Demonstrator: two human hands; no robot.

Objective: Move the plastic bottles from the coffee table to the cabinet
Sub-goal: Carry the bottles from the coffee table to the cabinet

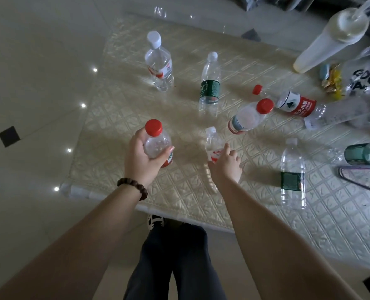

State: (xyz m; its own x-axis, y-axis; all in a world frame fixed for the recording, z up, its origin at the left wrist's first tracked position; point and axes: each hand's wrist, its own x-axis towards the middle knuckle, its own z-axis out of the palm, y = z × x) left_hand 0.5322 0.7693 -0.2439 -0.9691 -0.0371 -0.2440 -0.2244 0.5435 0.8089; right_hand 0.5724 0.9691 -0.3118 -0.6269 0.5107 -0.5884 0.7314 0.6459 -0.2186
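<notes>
Both bare forearms are extended forward over the near edge of the surface, which is covered by a quilted cream cloth. A beaded bracelet is worn on the left wrist.

The left hand is raised with the palm turned inward; its fingers are curled around a red-capped bottle, held by the body, thumb on the far side near the cap. The bottle is upright and seems lifted off the cloth.

The right hand is stretched out low, back of the hand up. Its fingers are loosely spread and set against the red label of a small white-capped bottle standing on the surface; a full grip is not closed around it.

Other bottles are left on the surface: a white-capped one with a red label at far left, a green-labelled one at centre, a tilted red-capped one just right of centre, a red-labelled one lying on its side behind it, and a green-labelled one near right. A tall white cup with a straw and a clear printed bag are seen at far right. The cabinet is not in view.
</notes>
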